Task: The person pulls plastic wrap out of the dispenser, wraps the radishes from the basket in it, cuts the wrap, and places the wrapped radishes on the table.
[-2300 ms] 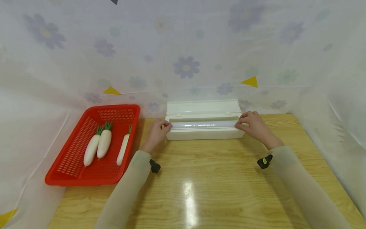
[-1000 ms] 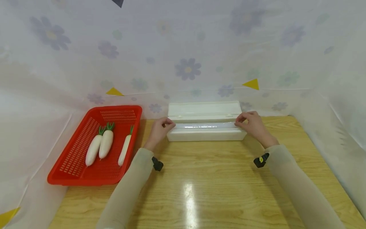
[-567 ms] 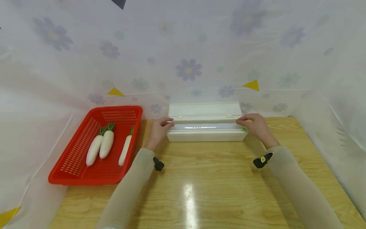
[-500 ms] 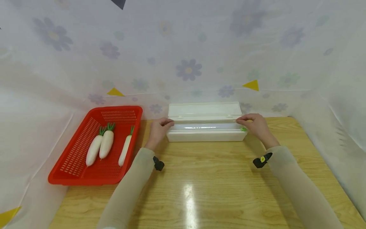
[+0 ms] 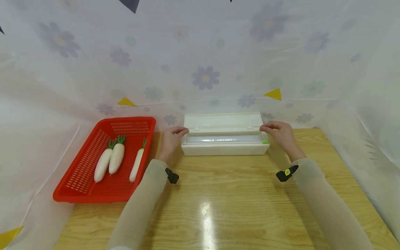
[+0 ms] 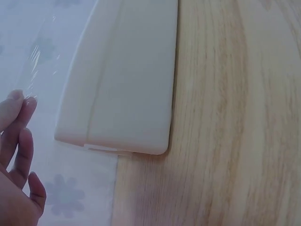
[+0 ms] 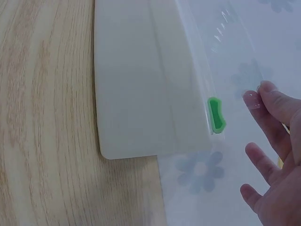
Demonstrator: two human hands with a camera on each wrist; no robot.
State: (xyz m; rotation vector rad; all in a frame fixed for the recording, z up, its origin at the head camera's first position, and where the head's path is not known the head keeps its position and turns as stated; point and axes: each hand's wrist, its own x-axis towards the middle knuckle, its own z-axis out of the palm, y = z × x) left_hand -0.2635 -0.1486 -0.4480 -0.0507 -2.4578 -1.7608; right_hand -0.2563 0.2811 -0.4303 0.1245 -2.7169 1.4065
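Plastic film [image 6: 34,59] runs btwn pinching L hand [image 5: 170,139] & R hand [image 5: 283,138].

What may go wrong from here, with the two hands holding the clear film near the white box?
The left hand and right hand pinch the clear film only by the fingertips, so an edge might slip free. The film might cling to the raised lid of the white box, close to both hands. It might also snag on the green slider at the box's right end.
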